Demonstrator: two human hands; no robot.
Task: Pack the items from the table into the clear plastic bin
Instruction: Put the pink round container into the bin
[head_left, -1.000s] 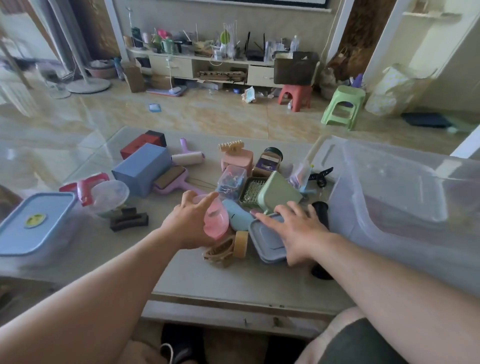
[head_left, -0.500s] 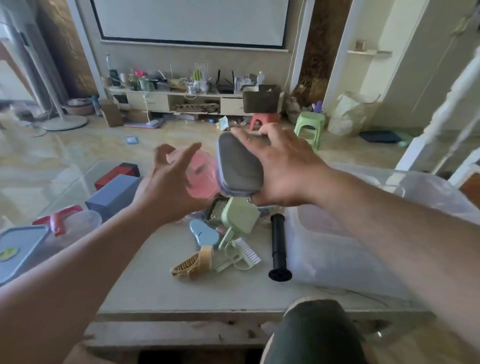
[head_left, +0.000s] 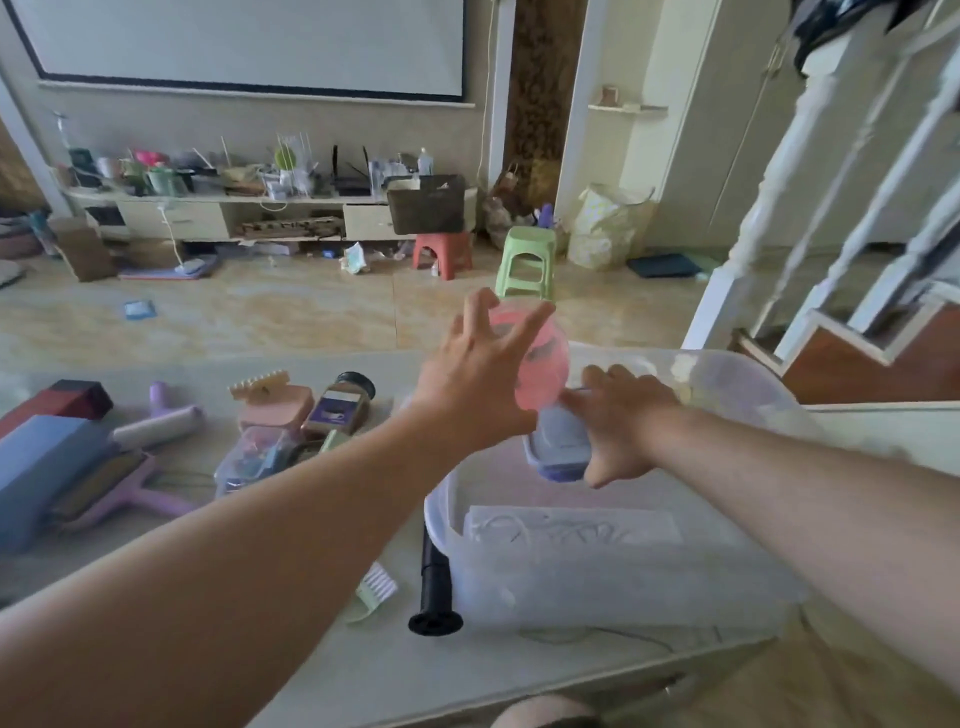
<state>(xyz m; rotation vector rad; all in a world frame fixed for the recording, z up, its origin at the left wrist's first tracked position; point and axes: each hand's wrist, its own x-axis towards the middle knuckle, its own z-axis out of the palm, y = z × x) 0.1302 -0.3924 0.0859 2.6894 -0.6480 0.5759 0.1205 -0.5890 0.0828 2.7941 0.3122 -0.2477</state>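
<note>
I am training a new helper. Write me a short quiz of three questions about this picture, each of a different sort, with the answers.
1. True or false: the left hand holds the pink bowl above the bin.
2. What does the right hand grip? A) brown jar B) grey box C) black tube
3. Fill in: the black tube lies on the table, just ____ the bin.

Key: 1 true; 2 B, the grey box; 3 outside.
</note>
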